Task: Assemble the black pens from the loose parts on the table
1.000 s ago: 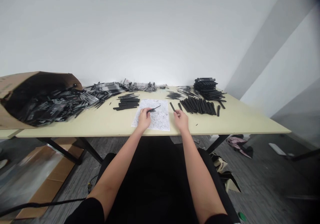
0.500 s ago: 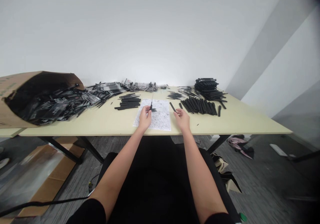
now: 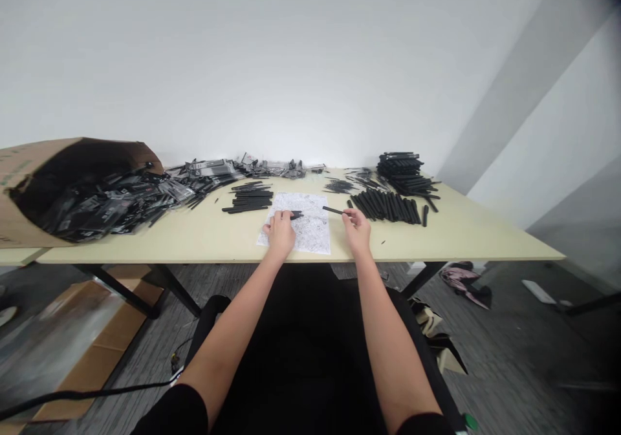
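My left hand (image 3: pixel 281 233) is palm down on the patterned white paper (image 3: pixel 313 234), fingers bent and the thumb out to the left. Against its fingertips lie a few small black pieces (image 3: pixel 297 214), partly covered by the fingers. Whatever those fingers hold is hidden. To the right, my right hand (image 3: pixel 358 229) pinches one end of a slim black pen-like tube (image 3: pixel 332 210). The tube points left over the paper's right edge, almost level. A row of thick black tubes (image 3: pixel 388 206) lies just beyond this hand.
At left, a cardboard box (image 3: pixel 29 196) lies on its side, spilling dark printed packets (image 3: pixel 111 205). Slim black sticks (image 3: pixel 250 200) lie left of the paper. Thin black pieces (image 3: pixel 338 186) lie behind it. Black tubes are stacked (image 3: pixel 405 169) at back right, against the wall (image 3: pixel 310 66).
My left hand has turned palm down, and the thin upright piece it held no longer shows. In my right hand the black tube has swung from slanted to nearly level, pointing left.
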`<act>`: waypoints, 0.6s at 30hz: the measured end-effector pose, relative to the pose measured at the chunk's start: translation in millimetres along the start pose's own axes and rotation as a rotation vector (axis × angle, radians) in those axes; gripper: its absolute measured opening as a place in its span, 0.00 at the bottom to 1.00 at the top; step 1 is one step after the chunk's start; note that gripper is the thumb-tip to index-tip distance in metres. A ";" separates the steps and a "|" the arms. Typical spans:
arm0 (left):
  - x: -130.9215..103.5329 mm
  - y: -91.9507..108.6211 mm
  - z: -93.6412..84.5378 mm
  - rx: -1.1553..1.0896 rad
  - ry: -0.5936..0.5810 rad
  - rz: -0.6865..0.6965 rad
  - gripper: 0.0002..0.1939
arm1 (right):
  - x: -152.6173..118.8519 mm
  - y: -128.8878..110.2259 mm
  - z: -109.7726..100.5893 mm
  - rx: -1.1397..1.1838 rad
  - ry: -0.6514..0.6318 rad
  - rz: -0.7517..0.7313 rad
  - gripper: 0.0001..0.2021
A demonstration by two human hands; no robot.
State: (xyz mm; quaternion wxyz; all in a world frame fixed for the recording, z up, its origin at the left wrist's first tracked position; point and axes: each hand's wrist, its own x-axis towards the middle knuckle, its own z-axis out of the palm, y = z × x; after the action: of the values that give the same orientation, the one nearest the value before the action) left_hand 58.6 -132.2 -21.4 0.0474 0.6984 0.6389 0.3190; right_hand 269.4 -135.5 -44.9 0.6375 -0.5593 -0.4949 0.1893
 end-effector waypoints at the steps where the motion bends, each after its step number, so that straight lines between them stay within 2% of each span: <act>1: -0.4 0.5 0.7 0.024 -0.003 0.009 0.23 | -0.3 -0.3 -0.2 0.017 0.008 0.000 0.20; 8: -0.5 -3.0 6.8 0.078 -0.001 0.057 0.25 | -1.2 -1.3 -1.6 -0.035 0.035 0.020 0.19; 14: -1.8 -1.1 5.4 0.106 -0.028 0.080 0.25 | -0.9 2.5 -1.6 -0.033 0.021 0.032 0.21; 18: -2.8 1.5 2.9 0.130 -0.043 0.064 0.24 | -0.2 7.7 -0.3 0.061 0.098 0.019 0.21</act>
State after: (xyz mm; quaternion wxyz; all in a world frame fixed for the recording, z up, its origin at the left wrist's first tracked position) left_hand 61.4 -134.1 -24.0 0.0054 0.7268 0.6344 0.2631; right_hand 272.0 -133.5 -51.9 0.6761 -0.5527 -0.4517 0.1825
